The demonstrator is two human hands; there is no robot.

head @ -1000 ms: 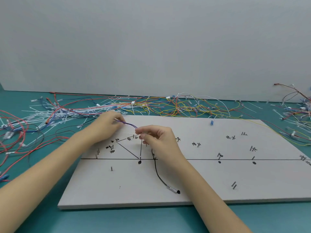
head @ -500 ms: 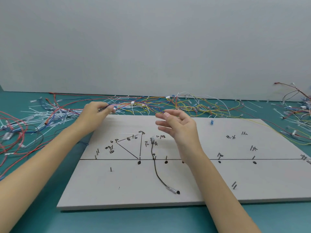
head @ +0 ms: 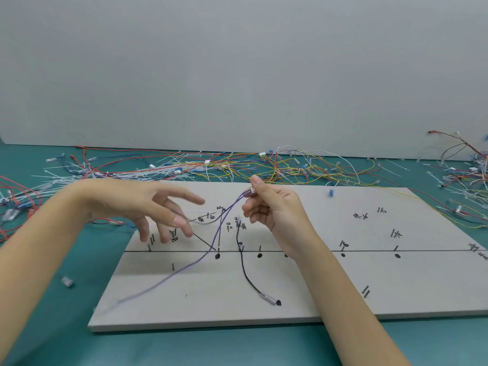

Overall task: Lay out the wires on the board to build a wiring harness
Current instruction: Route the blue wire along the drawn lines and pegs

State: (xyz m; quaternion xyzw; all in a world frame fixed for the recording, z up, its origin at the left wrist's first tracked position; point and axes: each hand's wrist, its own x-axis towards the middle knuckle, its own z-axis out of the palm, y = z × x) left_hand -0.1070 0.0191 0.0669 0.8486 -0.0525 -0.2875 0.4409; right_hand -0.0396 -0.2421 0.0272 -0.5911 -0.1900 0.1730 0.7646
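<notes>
— Wire (head: 200, 257), the purple one: where is it?
— Its white plug end is pinched in the right hand (head: 274, 210) above the board (head: 343, 286); the rest trails down toward the board's near-left corner.
— And the left hand (head: 148, 204)?
— Fingers spread and relaxed, holding nothing, over the board's left pegs.
— Anything already laid?
— A black wire (head: 244, 268) lies on the board.
</notes>
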